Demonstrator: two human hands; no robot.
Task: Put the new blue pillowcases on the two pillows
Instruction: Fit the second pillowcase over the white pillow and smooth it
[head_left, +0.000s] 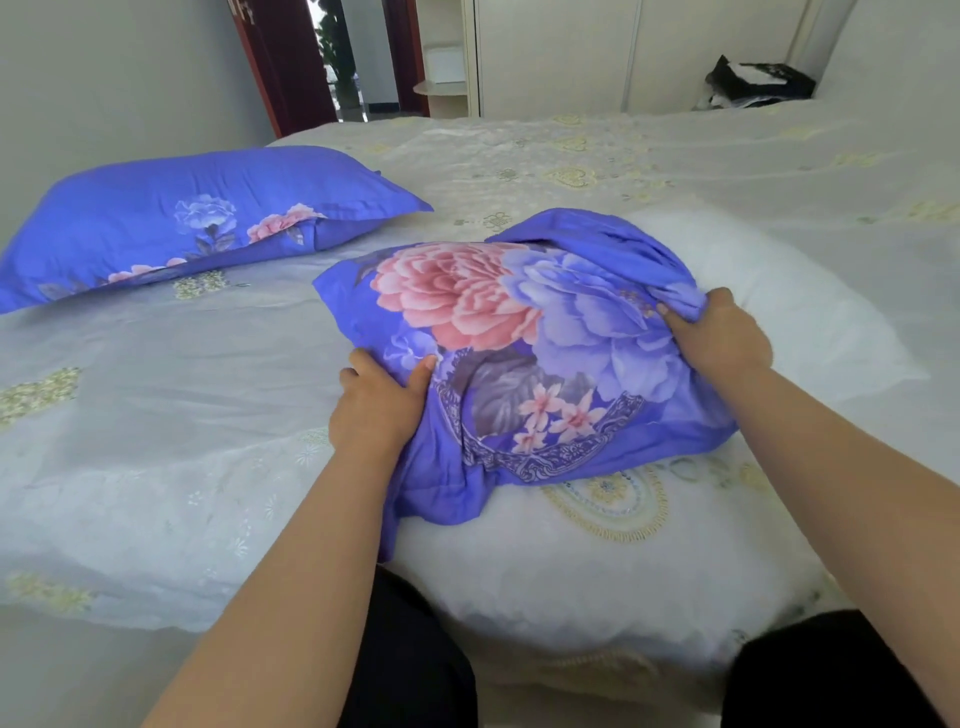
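Now gripping the bunched blue floral cotton pillowcase (524, 353) with both hands, left (376, 402) at its near edge, right (719, 338) at its mouth, to draw it over the bare white pillow (769, 291) on the bed (156, 415), beside the already covered pillow (171, 218).

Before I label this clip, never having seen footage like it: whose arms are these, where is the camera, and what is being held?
There is no machine here. The one picture comes from a wide-angle camera worn on a person's head, looking forward and down, so the bare arms reaching in are the wearer's own. On the pale embroidered bedspread lies a finished pillow in a blue floral pillowcase. Nearer, a white bare pillow is partly inside a second blue floral pillowcase. The left hand has a grip on that case's near edge; the right hand grips bunched fabric at its far side. A black bag sits at the bed's far corner.
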